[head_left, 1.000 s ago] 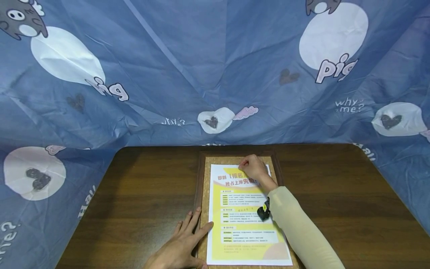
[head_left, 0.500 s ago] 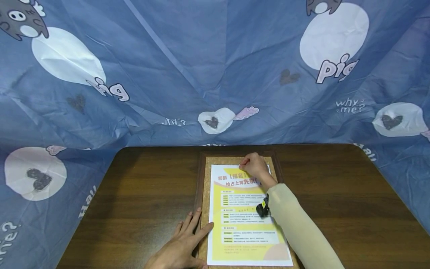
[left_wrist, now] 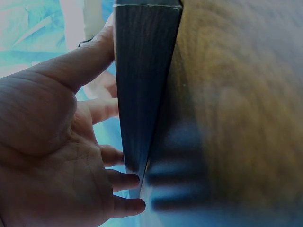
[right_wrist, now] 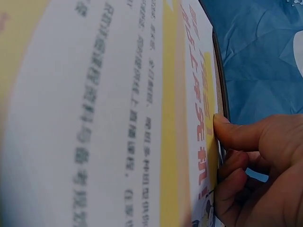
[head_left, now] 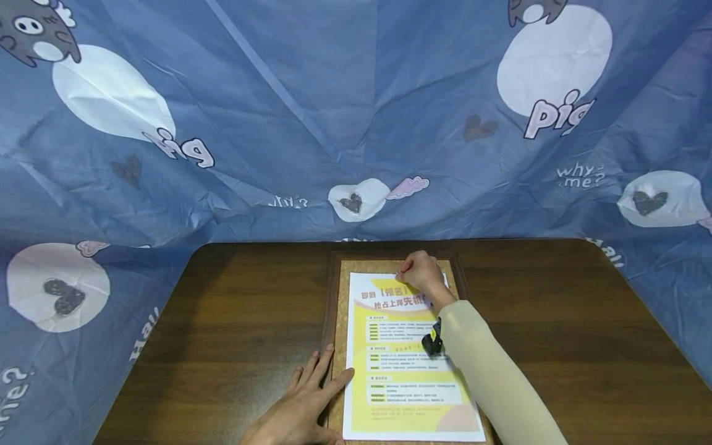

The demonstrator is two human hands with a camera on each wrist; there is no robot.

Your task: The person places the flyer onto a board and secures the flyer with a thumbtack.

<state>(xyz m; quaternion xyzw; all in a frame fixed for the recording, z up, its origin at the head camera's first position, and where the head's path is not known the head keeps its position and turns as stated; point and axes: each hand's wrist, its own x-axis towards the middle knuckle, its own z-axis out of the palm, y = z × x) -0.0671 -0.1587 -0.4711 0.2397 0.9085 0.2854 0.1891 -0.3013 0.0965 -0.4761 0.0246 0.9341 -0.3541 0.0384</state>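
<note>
A printed white-and-yellow poster (head_left: 411,364) lies on a cork board (head_left: 345,290) with a dark wooden frame (head_left: 332,296). At the poster's top edge, right of its middle, my right hand (head_left: 421,273) has its thumb and fingertips drawn together. In the right wrist view the thumb (right_wrist: 232,132) reaches the printed face and the other fingers are curled beneath it; I cannot tell what small thing they pinch. My left hand (head_left: 303,395) lies spread along the frame's left side, one fingertip at the poster's left edge. The left wrist view shows its straight fingers (left_wrist: 125,179) against the frame's side.
The board lies on a dark brown wooden table (head_left: 250,303) with rounded far corners. Behind it hangs a blue curtain (head_left: 311,123) printed with pigs, hearts and words. A black wrist device (head_left: 432,340) on the right arm hangs over the poster.
My right wrist and sleeve have shifted slightly up and to the left, while the right fingertips stay at nearly the same spot on the poster. The left hand has not moved.
</note>
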